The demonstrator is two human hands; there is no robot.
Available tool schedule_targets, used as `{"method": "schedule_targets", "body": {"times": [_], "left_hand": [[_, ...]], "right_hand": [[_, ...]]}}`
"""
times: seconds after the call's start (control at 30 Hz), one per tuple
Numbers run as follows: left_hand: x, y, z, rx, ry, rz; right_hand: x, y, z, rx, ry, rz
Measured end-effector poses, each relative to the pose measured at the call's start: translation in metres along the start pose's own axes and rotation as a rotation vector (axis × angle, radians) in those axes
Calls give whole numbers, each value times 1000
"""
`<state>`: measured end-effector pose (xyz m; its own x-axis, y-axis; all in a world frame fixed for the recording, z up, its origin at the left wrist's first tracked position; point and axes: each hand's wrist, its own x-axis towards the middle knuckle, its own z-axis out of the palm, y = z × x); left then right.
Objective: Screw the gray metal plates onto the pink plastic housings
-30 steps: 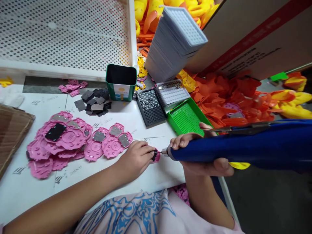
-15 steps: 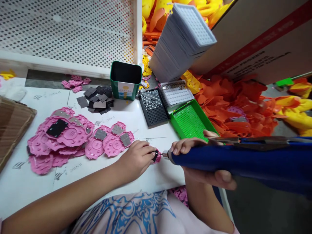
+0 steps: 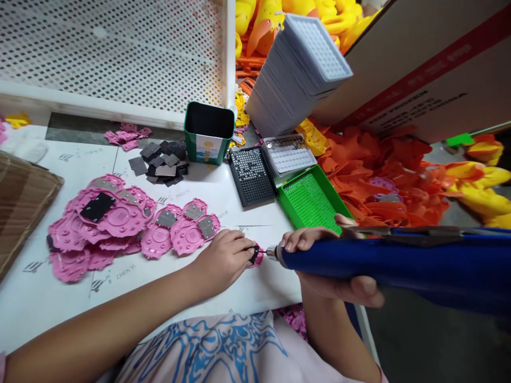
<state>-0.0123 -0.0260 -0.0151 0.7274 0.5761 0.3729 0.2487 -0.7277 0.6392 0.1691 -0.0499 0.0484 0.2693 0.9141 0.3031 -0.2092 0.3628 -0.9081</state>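
My left hand (image 3: 225, 261) is closed over a small pink plastic part (image 3: 258, 259) with a black plate (image 3: 254, 254) on it, pressing it to the white table; most of the part lies hidden under the fingers. In my right hand (image 3: 339, 266) is a blue electric screwdriver (image 3: 383, 266), held nearly level. Its thin bit meets the black plate beside my left fingertips. To the left lie several pink parts (image 3: 191, 236) with grey plates on them, and a larger pile of pink parts (image 3: 115, 218) topped by a black plate.
Loose black and grey plates (image 3: 163, 159) lie beside a green bin (image 3: 209, 149). A black screw tray (image 3: 253, 178), a green tray (image 3: 315, 197) and a white tray (image 3: 289, 154) stand ahead, below stacked white trays (image 3: 291, 74). Orange pieces (image 3: 359, 170) are heaped right; a cardboard box (image 3: 24, 202) stands left.
The view has shifted slightly. Both hands, the screwdriver and the pink part keep the same positions relative to each other.
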Motion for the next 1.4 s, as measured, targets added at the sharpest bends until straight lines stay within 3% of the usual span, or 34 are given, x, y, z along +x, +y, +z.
{"method": "schedule_targets", "body": {"times": [0.4, 0.67, 0.8, 1.0, 1.1, 1.23, 1.4], "left_hand": [[2, 3, -1, 4, -16, -34], [2, 1, -1, -24, -26, -34], [-3, 2, -1, 36, -11, -51], [-9, 0, -6, 69, -38, -14], [-10, 0, -7, 109, -58, -11], [-11, 2, -8, 146, -125, -67], [-14, 2, -4, 125, -134, -133]], "right_hand": [[-1, -1, 13, -64, -79, -27], [9, 0, 6, -54, -136, -7], [35, -5, 6, -45, -72, -38], [100, -8, 20, -66, 150, -101], [124, -3, 24, -98, 172, -90], [142, 11, 24, -103, 181, -73], [151, 30, 22, -117, 291, -130]]}}
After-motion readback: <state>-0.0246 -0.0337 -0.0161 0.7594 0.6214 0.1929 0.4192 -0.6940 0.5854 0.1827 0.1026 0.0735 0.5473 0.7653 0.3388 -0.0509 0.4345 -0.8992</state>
